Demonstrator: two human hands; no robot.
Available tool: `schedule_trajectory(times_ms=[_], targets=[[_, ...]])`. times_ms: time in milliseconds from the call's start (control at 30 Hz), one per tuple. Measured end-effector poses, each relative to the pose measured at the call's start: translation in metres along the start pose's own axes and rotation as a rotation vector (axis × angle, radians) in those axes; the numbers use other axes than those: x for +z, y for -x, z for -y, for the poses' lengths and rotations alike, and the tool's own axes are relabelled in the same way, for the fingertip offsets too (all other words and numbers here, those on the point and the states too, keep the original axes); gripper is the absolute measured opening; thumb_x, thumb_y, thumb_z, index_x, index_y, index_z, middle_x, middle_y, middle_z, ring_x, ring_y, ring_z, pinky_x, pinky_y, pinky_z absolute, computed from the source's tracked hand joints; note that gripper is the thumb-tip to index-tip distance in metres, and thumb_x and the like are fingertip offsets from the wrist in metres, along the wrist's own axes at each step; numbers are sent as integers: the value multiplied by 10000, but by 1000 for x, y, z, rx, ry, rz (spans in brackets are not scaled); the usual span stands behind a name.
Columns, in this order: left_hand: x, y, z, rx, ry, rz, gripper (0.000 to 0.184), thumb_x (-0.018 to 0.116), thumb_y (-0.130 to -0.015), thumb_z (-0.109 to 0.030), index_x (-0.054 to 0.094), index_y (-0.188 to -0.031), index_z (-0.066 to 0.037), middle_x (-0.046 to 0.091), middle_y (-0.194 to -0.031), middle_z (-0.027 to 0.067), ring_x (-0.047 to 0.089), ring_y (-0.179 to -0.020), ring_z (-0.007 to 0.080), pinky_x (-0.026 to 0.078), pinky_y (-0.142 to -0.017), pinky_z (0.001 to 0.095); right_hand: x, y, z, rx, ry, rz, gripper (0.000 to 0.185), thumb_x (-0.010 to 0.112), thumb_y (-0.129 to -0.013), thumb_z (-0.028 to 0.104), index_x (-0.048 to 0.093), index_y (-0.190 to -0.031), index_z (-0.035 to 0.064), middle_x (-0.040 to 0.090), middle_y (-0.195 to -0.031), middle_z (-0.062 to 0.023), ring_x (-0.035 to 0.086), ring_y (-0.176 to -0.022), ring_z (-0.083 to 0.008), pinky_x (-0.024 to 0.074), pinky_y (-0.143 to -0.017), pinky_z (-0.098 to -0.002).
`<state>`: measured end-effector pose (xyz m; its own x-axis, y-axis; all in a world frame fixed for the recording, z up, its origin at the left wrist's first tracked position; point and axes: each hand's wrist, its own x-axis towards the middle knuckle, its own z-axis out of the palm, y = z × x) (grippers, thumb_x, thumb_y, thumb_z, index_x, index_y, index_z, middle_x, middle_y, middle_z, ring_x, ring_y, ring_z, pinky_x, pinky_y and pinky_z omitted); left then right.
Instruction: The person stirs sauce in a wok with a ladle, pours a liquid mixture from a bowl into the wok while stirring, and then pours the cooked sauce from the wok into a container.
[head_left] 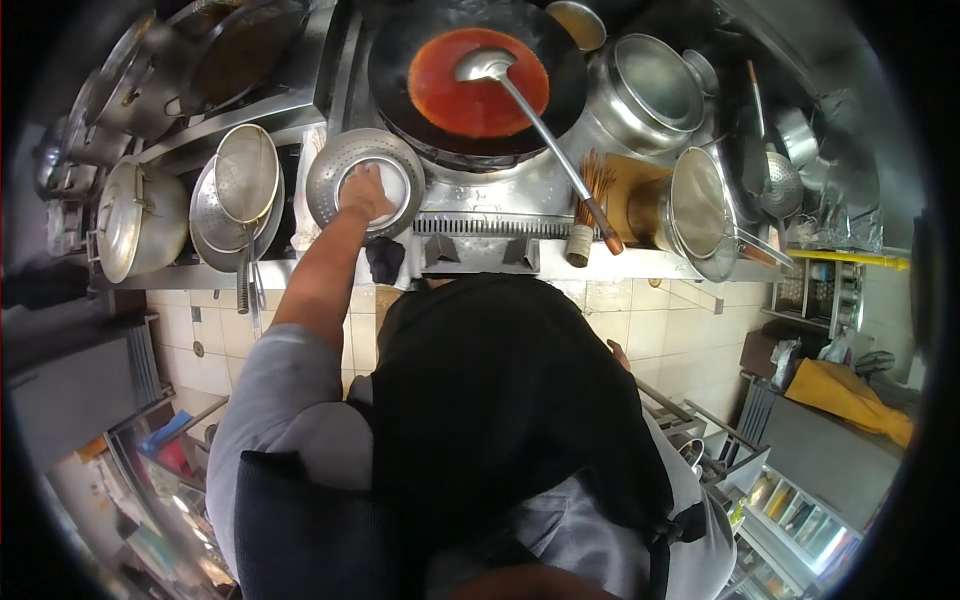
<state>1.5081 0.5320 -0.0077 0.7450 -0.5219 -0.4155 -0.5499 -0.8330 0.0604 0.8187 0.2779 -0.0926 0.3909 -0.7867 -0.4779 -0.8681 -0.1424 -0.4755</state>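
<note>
My left hand reaches down into a metal colander at the front of the stove, left of the wok. The fingers look curled over something white and rounded inside it; I cannot make out what it is. Only a small part of my right hand shows, low beside my body, its fingers mostly hidden. Ahead stands a large black wok holding red liquid. A steel ladle rests with its bowl in the liquid and its wooden-ended handle towards me, touched by neither hand.
Left of the colander are a mesh strainer on bowls and a lidded pot. At right stand a bamboo brush, steel pots, another strainer and a perforated skimmer. The counter edge runs in front of me.
</note>
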Motion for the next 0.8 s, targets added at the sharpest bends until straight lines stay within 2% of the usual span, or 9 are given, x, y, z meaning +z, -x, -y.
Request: schedule_trajectory(times_ms=[33,167,267,333,367,433,567,667,800], targets=[[0,1,-1,3,-5,-23,826,780,-713,-366,478,-1391,-2,545,-1360,281,620,-1223,420,522,-1047,450,32,-25,-76,23,-90,53,590,740,-887,251,560,-1434,122,757,-939,-148,728,-872,-267,569,-805,-403],[13,-5,2,-15,15,-24,793,770,-737,-369,494,-1385,-6,521,-1406,288,626,-1218,415,521,-1047,453,12,13,-32,64,81,100,540,694,-932,271,561,-1429,107,747,-1051,-188,721,-948,-281,559,-854,-421],[12,-3,4,-18,28,-30,699,747,-777,-364,549,-1349,-15,557,-1388,284,622,-1232,399,512,-1056,443,50,-1,-115,-59,188,102,488,642,-970,294,578,-1404,79,719,-1158,-231,707,-1056,-320,540,-914,-439],[16,-6,11,56,67,-80,552,720,-837,-330,619,-1281,-19,630,-1317,241,647,-1192,385,504,-1059,439,73,-15,-161,2,-310,86,453,588,-998,278,575,-1400,70,689,-1246,-234,685,-1129,-363,516,-983,-439],[19,-9,16,55,65,-84,552,720,-837,-330,619,-1281,-19,630,-1317,241,647,-1192,385,504,-1059,439,73,-17,-170,-1,-314,85,453,588,-998,278,575,-1400,70,689,-1246,-234,685,-1129,-363,516,-983,-439],[26,-18,27,57,133,-84,448,740,-825,-304,698,-1179,-33,679,-1251,226,644,-1196,375,498,-1061,426,71,-21,-175,-104,75,78,428,559,-1009,247,580,-1391,57,663,-1319,-218,660,-1184,-385,499,-1032,-422],[25,-21,49,11,363,-104,391,755,-804,-237,756,-1179,-129,704,-1235,170,646,-1202,346,494,-1060,414,51,7,-131,-235,170,14,409,521,-1021,216,578,-1389,46,653,-1336,-202,661,-1186,-371,497,-1040,-415],[16,-17,57,137,335,-94,452,751,-803,-201,725,-1250,-139,665,-1330,153,619,-1250,343,488,-1078,423,56,5,-127,-246,-18,9,419,513,-1021,215,569,-1398,40,676,-1284,-168,677,-1121,-322,513,-1000,-399],[-9,17,33,233,224,-21,679,786,-752,-203,606,-1405,-151,542,-1480,173,579,-1299,371,481,-1102,438,70,-27,-152,33,-273,156,423,547,-1008,202,572,-1399,43,688,-1216,-155,676,-1021,-259,524,-944,-371]])
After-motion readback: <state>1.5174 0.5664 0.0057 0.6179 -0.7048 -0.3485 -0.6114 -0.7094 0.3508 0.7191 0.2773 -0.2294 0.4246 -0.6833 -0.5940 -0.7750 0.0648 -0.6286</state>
